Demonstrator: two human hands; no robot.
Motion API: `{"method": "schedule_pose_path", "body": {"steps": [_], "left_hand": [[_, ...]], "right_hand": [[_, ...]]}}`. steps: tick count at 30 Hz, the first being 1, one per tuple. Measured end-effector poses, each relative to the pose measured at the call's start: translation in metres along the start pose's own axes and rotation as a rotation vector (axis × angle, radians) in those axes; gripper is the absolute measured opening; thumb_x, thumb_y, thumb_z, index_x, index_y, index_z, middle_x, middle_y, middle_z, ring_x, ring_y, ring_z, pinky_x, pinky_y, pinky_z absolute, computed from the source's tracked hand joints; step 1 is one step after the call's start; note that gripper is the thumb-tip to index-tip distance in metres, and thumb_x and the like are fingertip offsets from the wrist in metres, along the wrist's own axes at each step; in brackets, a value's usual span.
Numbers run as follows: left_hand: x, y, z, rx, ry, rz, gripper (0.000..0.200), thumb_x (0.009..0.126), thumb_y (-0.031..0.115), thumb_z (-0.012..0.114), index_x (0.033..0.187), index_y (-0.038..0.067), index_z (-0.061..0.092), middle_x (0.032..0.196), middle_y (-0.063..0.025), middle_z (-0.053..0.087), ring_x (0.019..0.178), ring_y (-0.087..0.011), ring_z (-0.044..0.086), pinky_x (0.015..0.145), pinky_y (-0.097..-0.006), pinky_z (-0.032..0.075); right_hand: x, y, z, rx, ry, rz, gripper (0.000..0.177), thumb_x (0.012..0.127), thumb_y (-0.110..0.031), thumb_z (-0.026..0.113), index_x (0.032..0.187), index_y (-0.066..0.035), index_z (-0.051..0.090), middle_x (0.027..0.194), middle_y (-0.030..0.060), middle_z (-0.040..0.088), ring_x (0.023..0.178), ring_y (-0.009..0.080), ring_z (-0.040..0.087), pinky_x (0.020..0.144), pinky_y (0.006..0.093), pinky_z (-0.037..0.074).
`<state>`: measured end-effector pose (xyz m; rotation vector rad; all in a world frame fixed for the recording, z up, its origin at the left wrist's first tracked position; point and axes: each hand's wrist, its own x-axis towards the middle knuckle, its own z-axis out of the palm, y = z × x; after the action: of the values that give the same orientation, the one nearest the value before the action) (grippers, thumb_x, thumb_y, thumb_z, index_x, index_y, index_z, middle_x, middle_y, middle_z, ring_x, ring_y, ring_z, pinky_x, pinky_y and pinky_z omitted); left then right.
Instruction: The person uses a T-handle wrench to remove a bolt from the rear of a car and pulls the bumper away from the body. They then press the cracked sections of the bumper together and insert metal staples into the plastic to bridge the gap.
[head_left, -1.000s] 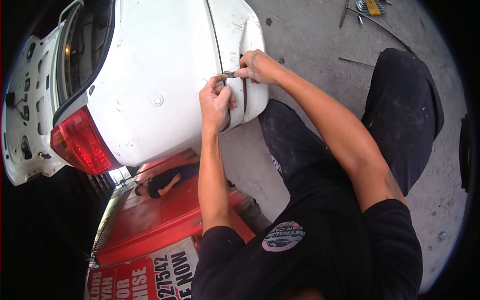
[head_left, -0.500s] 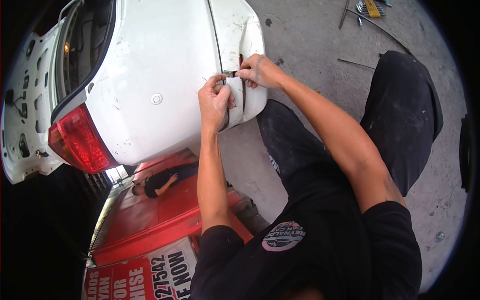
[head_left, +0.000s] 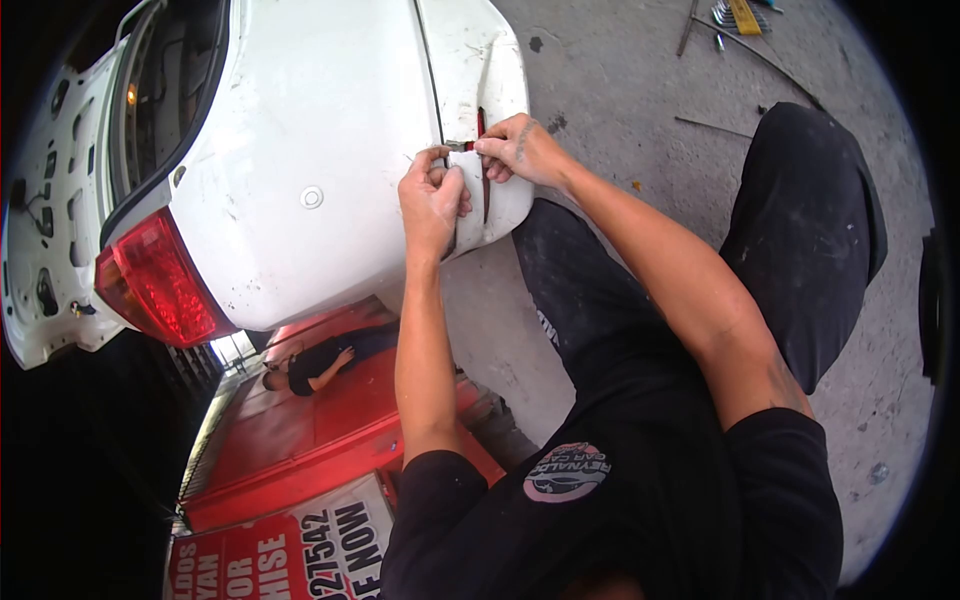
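A white car bumper [head_left: 500, 75], scuffed and broken at one spot, runs along the rear of the white car. My left hand [head_left: 432, 205] is closed on a torn white flap of the bumper [head_left: 466, 172], thumb and fingers at its edge. Across the gap, my right hand [head_left: 522, 150] pinches with thumb and forefinger at the break; its fingertips hide what is between them. Its other fingers rest against the bumper. A narrow red reflector strip [head_left: 481, 120] shows in a slot beside the right fingertips, partly covered by the hand.
A red tail light [head_left: 165, 280] and an open white panel [head_left: 45, 220] are at left. Thin metal rods [head_left: 765, 58] and a yellow-held wrench set [head_left: 742, 17] lie on the concrete floor. A person in dark clothes [head_left: 315, 368] is near a red wall beyond the car.
My right hand has shifted slightly at the break, and a bit of red now shows by its fingertips. The left hand keeps its hold on the flap.
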<state>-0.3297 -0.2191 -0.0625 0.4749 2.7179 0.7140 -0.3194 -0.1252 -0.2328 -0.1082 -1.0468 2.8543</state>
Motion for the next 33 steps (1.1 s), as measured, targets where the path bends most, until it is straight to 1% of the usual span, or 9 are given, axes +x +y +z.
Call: {"method": "schedule_pose_path", "body": {"steps": [7,9,12,15,20,22,27,31,33], "left_hand": [[0.004,-0.02,0.015,0.128,0.137,0.049,0.029,0.095,0.007,0.066,0.12,-0.008,0.061,0.062,-0.0055,0.063,0.052,-0.0123,0.058,0.052,-0.0301,0.048],[0.008,-0.038,0.017,0.416,0.23,0.255,0.034,0.095,0.009,0.069,0.123,-0.008,0.059,0.064,-0.0088,0.067,0.053,-0.0129,0.059,0.053,-0.031,0.049],[0.004,-0.037,0.025,0.53,0.303,0.359,0.041,0.094,0.009,0.069,0.129,-0.007,0.056,0.064,-0.0104,0.067,0.054,-0.0149,0.061,0.057,-0.0331,0.05],[-0.001,-0.03,0.033,0.508,0.368,0.355,0.046,0.093,0.009,0.07,0.134,-0.006,0.054,0.062,-0.0104,0.066,0.054,-0.0166,0.061,0.058,-0.0343,0.05],[0.001,-0.03,0.032,0.479,0.348,0.328,0.046,0.093,0.009,0.071,0.134,-0.006,0.054,0.062,-0.0098,0.066,0.052,-0.0161,0.06,0.057,-0.0322,0.049],[0.002,-0.033,0.031,0.467,0.346,0.315,0.044,0.094,0.009,0.071,0.132,-0.006,0.056,0.061,-0.0097,0.066,0.052,-0.0159,0.06,0.057,-0.0319,0.049],[0.007,-0.04,0.03,0.516,0.353,0.383,0.031,0.095,0.01,0.072,0.12,-0.006,0.065,0.062,-0.011,0.067,0.052,-0.016,0.062,0.056,-0.0332,0.049],[0.003,-0.04,0.03,0.538,0.365,0.4,0.034,0.093,0.009,0.073,0.123,-0.007,0.065,0.062,-0.012,0.067,0.053,-0.0192,0.063,0.057,-0.0346,0.05],[-0.007,-0.037,0.032,0.73,0.367,0.444,0.043,0.091,0.009,0.076,0.128,-0.008,0.065,0.07,-0.0146,0.069,0.059,-0.0243,0.066,0.061,-0.037,0.052]], "right_hand": [[-0.001,0.005,0.007,0.13,0.074,0.057,0.025,0.1,-0.015,0.067,0.092,0.008,0.071,0.079,0.0123,0.072,0.065,0.0191,0.073,0.059,0.0324,0.063],[-0.001,0.005,0.008,0.141,0.074,0.066,0.025,0.099,-0.015,0.068,0.093,0.008,0.072,0.079,0.0123,0.072,0.065,0.019,0.072,0.059,0.0324,0.063],[0.0,0.009,0.006,0.182,0.072,0.068,0.025,0.1,-0.015,0.069,0.095,0.009,0.071,0.08,0.0126,0.072,0.065,0.0188,0.072,0.06,0.0324,0.063],[0.002,0.021,0.004,0.28,0.047,0.063,0.024,0.1,-0.014,0.069,0.098,0.01,0.071,0.081,0.0131,0.073,0.067,0.0189,0.073,0.062,0.0324,0.063],[-0.005,0.026,0.007,0.421,0.073,0.025,0.02,0.099,-0.01,0.069,0.101,0.01,0.07,0.082,0.0133,0.073,0.07,0.0193,0.073,0.064,0.0324,0.063],[-0.006,0.025,0.009,0.368,0.075,0.054,0.017,0.101,-0.01,0.068,0.104,0.007,0.071,0.088,0.0108,0.074,0.074,0.0163,0.073,0.068,0.0295,0.064],[-0.006,0.024,0.018,0.235,0.143,0.008,0.017,0.101,-0.01,0.067,0.101,0.006,0.072,0.085,0.0099,0.073,0.071,0.0145,0.071,0.065,0.0283,0.062],[-0.008,0.022,0.021,0.201,0.19,-0.019,0.019,0.101,-0.012,0.068,0.098,0.007,0.072,0.082,0.0094,0.073,0.069,0.0133,0.069,0.063,0.0275,0.061],[-0.01,0.022,0.019,0.203,0.21,-0.012,0.019,0.099,-0.011,0.068,0.097,0.007,0.072,0.081,0.0107,0.073,0.069,0.0147,0.071,0.063,0.029,0.061]]}}
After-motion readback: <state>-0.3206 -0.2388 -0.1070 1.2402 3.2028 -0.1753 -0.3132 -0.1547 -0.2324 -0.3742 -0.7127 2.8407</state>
